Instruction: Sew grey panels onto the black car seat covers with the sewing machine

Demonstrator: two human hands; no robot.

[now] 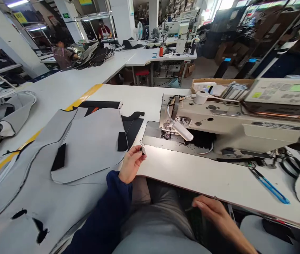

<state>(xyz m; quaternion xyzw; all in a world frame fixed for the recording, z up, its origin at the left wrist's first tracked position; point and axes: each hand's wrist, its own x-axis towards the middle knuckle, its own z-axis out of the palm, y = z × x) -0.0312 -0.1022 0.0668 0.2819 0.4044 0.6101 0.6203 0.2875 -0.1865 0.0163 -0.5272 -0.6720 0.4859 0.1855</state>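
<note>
My left hand [132, 164] pinches a small dark bobbin [142, 151] above the white table edge, left of the sewing machine [234, 123]. Over my lap, near the table's front edge, my right hand [211, 208] is closed, with a thin object showing at its fingertips that I cannot make out. Large grey fabric pieces [91, 141] with black patches lie on the table to the left. The machine's needle area [167, 133] sits beyond my left hand, beside a metal plate.
Blue-handled snips [271, 187] lie on the table [181, 169] at the right. A white thread spool [201, 97] stands on the machine, with a control panel [284, 91] behind. More fabric [20, 109] lies far left. Several people sit in the background.
</note>
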